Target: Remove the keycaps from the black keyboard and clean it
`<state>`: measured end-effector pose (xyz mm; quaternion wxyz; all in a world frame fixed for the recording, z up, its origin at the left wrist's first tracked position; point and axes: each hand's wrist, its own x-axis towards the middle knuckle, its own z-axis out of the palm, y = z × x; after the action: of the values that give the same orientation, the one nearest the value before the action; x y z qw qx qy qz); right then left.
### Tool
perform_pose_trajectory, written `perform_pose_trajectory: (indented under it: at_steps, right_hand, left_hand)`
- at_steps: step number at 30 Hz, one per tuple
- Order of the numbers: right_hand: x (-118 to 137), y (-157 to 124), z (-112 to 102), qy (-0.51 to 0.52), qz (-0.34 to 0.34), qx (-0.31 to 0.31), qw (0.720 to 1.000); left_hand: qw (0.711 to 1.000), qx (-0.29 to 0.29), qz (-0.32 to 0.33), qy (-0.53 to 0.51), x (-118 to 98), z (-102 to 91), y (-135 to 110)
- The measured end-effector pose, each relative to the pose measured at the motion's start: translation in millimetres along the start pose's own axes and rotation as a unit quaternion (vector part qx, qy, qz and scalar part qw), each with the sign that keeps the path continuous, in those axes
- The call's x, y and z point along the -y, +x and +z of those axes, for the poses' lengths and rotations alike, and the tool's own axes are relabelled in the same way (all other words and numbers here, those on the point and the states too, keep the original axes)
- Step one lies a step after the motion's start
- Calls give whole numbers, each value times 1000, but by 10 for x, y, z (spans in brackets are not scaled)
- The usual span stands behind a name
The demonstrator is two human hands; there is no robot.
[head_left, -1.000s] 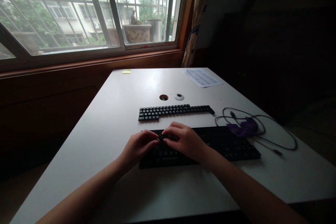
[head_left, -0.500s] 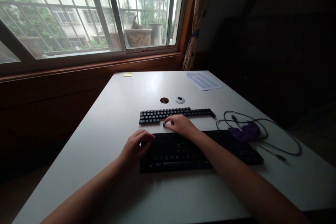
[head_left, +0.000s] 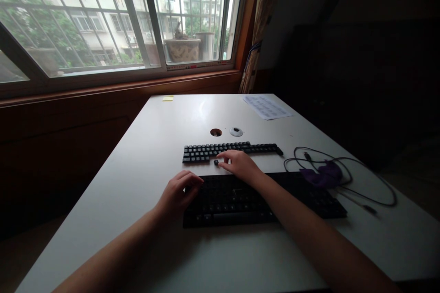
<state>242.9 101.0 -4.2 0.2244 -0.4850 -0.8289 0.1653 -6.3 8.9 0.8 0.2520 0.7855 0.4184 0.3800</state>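
A black keyboard [head_left: 223, 194] lies in front of me, many of its keys off. At its upper left corner, my left hand [head_left: 181, 188] has its fingers curled round the edge. My right hand [head_left: 237, 163] hovers just past the far edge, thumb and forefinger apart with nothing between them. Left of those fingertips, a single black keycap [head_left: 216, 162] sits on the white table. Beyond it, loose black keycaps [head_left: 199, 148] stand in neat rows, partly covered by my right hand.
A dark cable [head_left: 364, 161] with a purple strap [head_left: 323, 174] is coiled at the right, touching the keyboard's side. Farther back are a table hole [head_left: 216, 132], a round grommet [head_left: 236, 132], printed sheets [head_left: 267, 106] and a yellow sticky note [head_left: 168, 98]. A window is behind the table [head_left: 144, 132].
My right thumb and forefinger have parted and let go of the keycap, which now stands by itself on the table. My left hand stays at the keyboard's corner.
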Motion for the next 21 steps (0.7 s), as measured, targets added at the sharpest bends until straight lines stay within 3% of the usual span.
perform_pose_trajectory:
  at_steps: [4,8,21]
  right_hand:
    - [23,-52,-20,-54,-52,-32,997]
    - [19,-71,25,-109,-73,-13,991]
    - [78,-33,142,-155,-50,2,987]
  left_hand:
    - [1000,3,3,4,10,3,-1]
    - [1000,-2,13,3,44,19,-10]
    - [1000,1,14,17,56,36,-19]
